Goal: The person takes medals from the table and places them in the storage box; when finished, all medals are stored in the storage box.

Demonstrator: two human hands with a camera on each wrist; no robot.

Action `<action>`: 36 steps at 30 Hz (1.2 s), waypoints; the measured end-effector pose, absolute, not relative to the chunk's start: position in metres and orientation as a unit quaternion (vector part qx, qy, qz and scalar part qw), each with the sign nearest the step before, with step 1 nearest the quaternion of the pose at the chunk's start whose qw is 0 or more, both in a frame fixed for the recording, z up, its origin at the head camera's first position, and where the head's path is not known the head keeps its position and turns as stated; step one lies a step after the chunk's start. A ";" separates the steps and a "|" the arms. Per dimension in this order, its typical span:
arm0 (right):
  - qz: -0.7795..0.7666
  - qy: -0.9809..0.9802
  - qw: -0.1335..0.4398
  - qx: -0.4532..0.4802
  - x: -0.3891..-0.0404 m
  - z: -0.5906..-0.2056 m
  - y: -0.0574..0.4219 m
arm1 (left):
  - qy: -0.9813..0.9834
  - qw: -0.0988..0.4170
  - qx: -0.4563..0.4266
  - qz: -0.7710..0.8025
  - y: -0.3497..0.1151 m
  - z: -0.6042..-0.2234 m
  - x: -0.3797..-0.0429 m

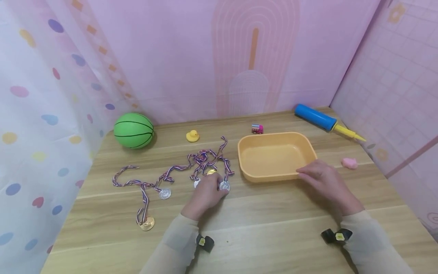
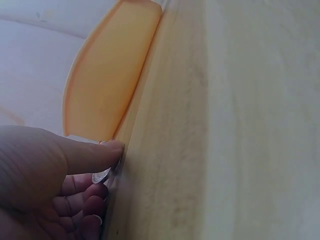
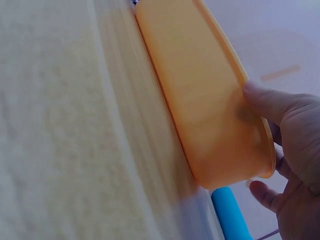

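My left hand is low over the wooden table, thumb and curled fingers at the edge of a silver medal. From the left wrist, that medal shows between thumb and fingertips. Just beyond are a gold medal and another silver medal, partly hidden by the hand, with tangled striped ribbons. On the right, my right hand grips the near right corner of an orange plastic basin. Its thumb lies on the rim in the right wrist view, fingers on the inner side.
Farther left lie a silver medal and a gold medal on striped ribbons. Along the back are a green ball, a rubber duck, a pink toy truck and a blue pump. A small pink toy sits at the right.
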State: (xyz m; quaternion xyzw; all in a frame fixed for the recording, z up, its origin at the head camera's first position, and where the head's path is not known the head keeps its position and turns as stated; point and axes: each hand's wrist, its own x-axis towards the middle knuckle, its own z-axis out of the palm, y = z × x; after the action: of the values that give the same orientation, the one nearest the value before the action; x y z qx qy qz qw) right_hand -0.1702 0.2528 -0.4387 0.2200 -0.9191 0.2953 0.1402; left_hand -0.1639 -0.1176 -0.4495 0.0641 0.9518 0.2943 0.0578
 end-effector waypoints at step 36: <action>0.371 -0.899 0.116 0.205 -0.174 -0.443 0.246 | 0.865 -0.042 0.056 0.496 -0.145 -0.362 -0.172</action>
State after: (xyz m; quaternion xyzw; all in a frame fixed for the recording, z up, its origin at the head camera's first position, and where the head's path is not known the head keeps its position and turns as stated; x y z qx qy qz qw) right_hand -0.1742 0.2455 -0.4429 0.2047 -0.8985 0.3707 0.1156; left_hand -0.1720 -0.1451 -0.3625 0.0556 0.8654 0.4961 -0.0422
